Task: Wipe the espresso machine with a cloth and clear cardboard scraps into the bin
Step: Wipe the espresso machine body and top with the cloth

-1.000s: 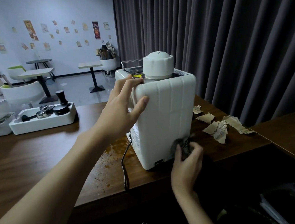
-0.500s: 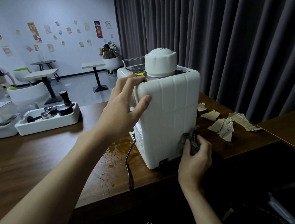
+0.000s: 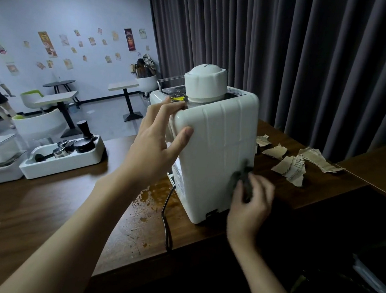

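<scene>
The left hand (image 3: pixel 154 147) grip clamps the espresso machine (image 3: pixel 213 148) by its top corner on the stained desk (image 3: pixel 41 215). The right hand (image 3: pixel 250 205) grip pinches a cloth (image 3: pixel 243 176) against its back; cardboard scraps (image 3: pixel 288 166) lie beside, before grey curtains (image 3: pixel 289 49).

Two bare forearms and two hands are seen; the left hand (image 3: pixel 154 147) is shown sharply, with long, slender fingers (image 3: pixel 165 107) and a short, plain nail on the thumb (image 3: pixel 184 136); the left forearm (image 3: pixel 82 225) is uncovered along all its visible length, from the wrist to the near left edge, and is rendered broader toward the camera; the right hand (image 3: pixel 250 205) is smeared by blur, so its nails cannot be made out; the right forearm (image 3: pixel 262 276), likewise uncovered, is cut off at the near edge, right of centre.
</scene>
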`<state>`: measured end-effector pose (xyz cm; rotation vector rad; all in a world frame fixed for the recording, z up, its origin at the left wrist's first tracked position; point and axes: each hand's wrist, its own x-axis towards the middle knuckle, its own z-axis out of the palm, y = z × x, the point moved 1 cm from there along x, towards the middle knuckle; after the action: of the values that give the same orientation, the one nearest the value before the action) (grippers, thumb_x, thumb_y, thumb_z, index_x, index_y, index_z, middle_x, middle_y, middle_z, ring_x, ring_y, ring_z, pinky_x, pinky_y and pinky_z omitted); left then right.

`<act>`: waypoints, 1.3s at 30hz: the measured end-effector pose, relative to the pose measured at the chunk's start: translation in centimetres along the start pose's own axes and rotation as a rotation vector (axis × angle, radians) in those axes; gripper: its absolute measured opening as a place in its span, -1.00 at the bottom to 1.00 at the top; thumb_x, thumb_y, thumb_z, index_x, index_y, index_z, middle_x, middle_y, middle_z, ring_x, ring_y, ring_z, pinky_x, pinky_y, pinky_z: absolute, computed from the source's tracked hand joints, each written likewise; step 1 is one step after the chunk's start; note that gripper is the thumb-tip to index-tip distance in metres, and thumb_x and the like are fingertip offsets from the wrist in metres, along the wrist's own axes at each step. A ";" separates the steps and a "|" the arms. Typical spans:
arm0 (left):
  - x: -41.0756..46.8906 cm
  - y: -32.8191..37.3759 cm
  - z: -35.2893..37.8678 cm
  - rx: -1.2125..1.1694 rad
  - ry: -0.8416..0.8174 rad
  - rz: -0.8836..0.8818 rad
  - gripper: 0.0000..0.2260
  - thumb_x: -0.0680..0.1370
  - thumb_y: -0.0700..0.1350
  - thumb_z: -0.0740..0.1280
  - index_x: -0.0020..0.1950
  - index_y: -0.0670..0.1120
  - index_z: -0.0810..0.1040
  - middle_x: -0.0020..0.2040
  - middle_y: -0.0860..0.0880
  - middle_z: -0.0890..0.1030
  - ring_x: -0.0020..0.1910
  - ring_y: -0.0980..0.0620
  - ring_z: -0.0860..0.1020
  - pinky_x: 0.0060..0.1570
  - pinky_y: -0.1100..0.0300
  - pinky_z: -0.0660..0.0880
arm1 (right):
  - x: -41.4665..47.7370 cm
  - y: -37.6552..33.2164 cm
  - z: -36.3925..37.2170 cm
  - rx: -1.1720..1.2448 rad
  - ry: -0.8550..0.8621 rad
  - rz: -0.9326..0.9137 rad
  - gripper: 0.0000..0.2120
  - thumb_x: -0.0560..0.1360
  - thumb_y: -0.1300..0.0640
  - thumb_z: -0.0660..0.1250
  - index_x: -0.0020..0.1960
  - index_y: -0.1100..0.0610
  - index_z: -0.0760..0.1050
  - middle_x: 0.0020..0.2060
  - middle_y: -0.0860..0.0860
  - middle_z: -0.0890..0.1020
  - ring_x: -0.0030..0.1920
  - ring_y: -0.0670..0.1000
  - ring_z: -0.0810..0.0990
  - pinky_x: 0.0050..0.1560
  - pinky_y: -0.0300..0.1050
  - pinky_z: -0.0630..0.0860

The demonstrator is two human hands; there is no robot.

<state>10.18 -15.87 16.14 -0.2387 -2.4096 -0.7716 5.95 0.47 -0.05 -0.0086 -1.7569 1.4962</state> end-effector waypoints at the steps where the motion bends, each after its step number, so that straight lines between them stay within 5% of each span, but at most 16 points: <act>1: 0.0 0.0 0.0 0.005 -0.001 -0.001 -0.58 0.61 0.19 0.22 0.45 0.16 0.29 0.42 0.06 0.27 0.51 -0.04 0.25 0.33 -0.13 0.43 | 1.3 -0.2 -0.1 -0.003 0.032 0.028 -0.71 0.49 0.31 0.40 0.20 0.27 0.56 0.12 0.09 0.51 0.12 -0.08 0.51 0.14 -0.27 0.51; 4: 0.1 -0.1 0.1 0.005 0.002 0.000 -0.59 0.61 0.18 0.22 0.44 0.18 0.28 0.43 0.08 0.27 0.49 -0.03 0.27 0.31 -0.06 0.46 | 0.8 -0.9 0.3 -0.009 0.033 0.010 -0.69 0.50 0.28 0.39 0.24 0.26 0.53 0.11 0.08 0.50 0.13 -0.11 0.49 0.13 -0.34 0.47; 10: 0.1 -0.1 0.2 -0.010 0.010 0.004 -0.59 0.60 0.18 0.23 0.43 0.20 0.29 0.43 0.06 0.27 0.48 -0.03 0.29 0.19 0.17 0.47 | -4.1 -1.5 0.3 -0.007 -0.228 -0.343 -0.67 0.49 0.26 0.41 0.24 0.25 0.54 0.15 0.06 0.49 0.24 -0.17 0.43 0.24 -0.28 0.44; 13: 0.1 -0.2 0.2 -0.004 0.005 0.007 -0.57 0.58 0.22 0.20 0.44 0.20 0.28 0.44 0.08 0.26 0.48 -0.02 0.28 0.10 0.34 0.38 | -0.6 -1.5 -0.1 0.021 -0.169 -0.293 -0.69 0.48 0.31 0.41 0.21 0.27 0.56 0.13 0.08 0.50 0.18 -0.11 0.49 0.13 -0.17 0.55; 18: 0.2 -0.2 0.2 0.004 -0.012 -0.004 -0.53 0.57 0.25 0.18 0.45 0.17 0.27 0.44 0.07 0.25 0.46 -0.05 0.29 0.09 0.34 0.42 | 3.9 -2.2 -0.2 0.018 0.043 -0.104 -0.70 0.46 0.33 0.43 0.19 0.30 0.56 0.04 0.11 0.51 0.09 -0.19 0.44 0.14 -0.41 0.43; 20: 0.2 -0.2 0.2 0.011 -0.004 0.001 -0.54 0.57 0.24 0.18 0.45 0.16 0.28 0.42 0.06 0.27 0.46 -0.03 0.30 0.04 0.49 0.38 | 1.3 -3.1 0.4 0.027 -0.025 -0.133 -0.70 0.48 0.30 0.42 0.21 0.25 0.55 0.06 0.05 0.49 0.09 -0.15 0.47 0.12 -0.28 0.50; 23: 0.2 -0.1 0.2 -0.003 0.012 0.015 -0.55 0.58 0.22 0.19 0.45 0.16 0.29 0.43 0.06 0.27 0.49 0.03 0.26 -0.04 0.65 0.31 | -3.4 -4.2 0.7 0.032 -0.229 -0.317 -0.68 0.48 0.24 0.41 0.23 0.19 0.53 0.11 -0.01 0.46 0.14 -0.17 0.46 0.17 -0.36 0.46; 26: 0.1 -0.2 0.2 -0.020 0.023 0.026 -0.57 0.58 0.22 0.20 0.43 0.19 0.30 0.43 0.07 0.28 0.49 0.05 0.27 -0.02 0.64 0.31 | -2.0 -4.0 0.3 0.058 -0.297 -0.375 -0.69 0.46 0.30 0.44 0.20 0.24 0.56 0.10 0.04 0.50 0.14 -0.14 0.48 0.16 -0.28 0.50; 33: 0.3 -0.4 0.1 -0.023 -0.002 0.020 -0.58 0.58 0.25 0.20 0.42 0.25 0.27 0.41 0.10 0.27 0.45 -0.02 0.32 0.07 0.36 0.45 | 5.9 -5.5 0.1 0.071 0.070 -0.152 -0.73 0.46 0.36 0.42 0.16 0.33 0.57 0.02 0.18 0.53 0.09 -0.15 0.45 0.20 -0.44 0.36; 36: 0.2 -0.3 0.2 -0.020 0.024 0.029 -0.57 0.58 0.25 0.20 0.43 0.20 0.29 0.41 0.08 0.29 0.47 -0.01 0.31 0.02 0.52 0.41 | 1.9 -6.4 0.9 0.053 -0.061 -0.268 -0.69 0.47 0.34 0.41 0.21 0.28 0.56 0.06 0.12 0.51 0.12 -0.06 0.50 0.18 -0.33 0.43; 39: 0.1 -0.2 0.1 -0.025 0.019 0.027 -0.55 0.57 0.27 0.19 0.43 0.21 0.29 0.42 0.09 0.28 0.46 0.00 0.32 0.06 0.44 0.42 | -0.3 -6.1 0.8 0.053 -0.263 -0.493 -0.69 0.50 0.31 0.38 0.23 0.25 0.55 0.11 0.06 0.50 0.14 -0.01 0.54 0.19 -0.24 0.49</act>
<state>9.97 -15.95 16.04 -0.2719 -2.3751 -0.7882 8.58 -2.13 4.84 0.6292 -1.7525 1.2144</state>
